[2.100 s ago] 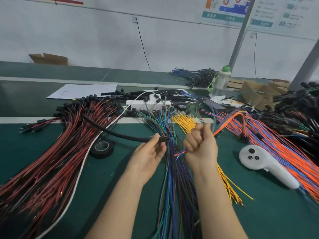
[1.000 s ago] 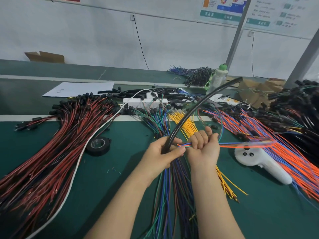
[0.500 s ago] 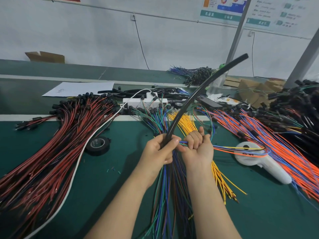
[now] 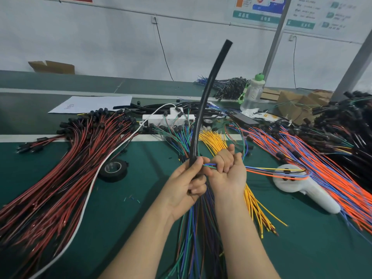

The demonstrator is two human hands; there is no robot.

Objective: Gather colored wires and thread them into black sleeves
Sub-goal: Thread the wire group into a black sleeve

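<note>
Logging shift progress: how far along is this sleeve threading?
Done: a wire bunch is gathered, gripped in the right hand. In hand: the left hand holds the black sleeve upright, its lower end meeting the wire tips; whether any have entered is hidden. Left: pushing the bunch through, plus the loose red wires and orange wires.

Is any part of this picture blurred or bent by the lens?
Head view: the sleeve is slightly motion-blurred at its top end; the left hand and right hand are sharp; the wide lens leans the pole; light is soft, shadows faint.
</note>
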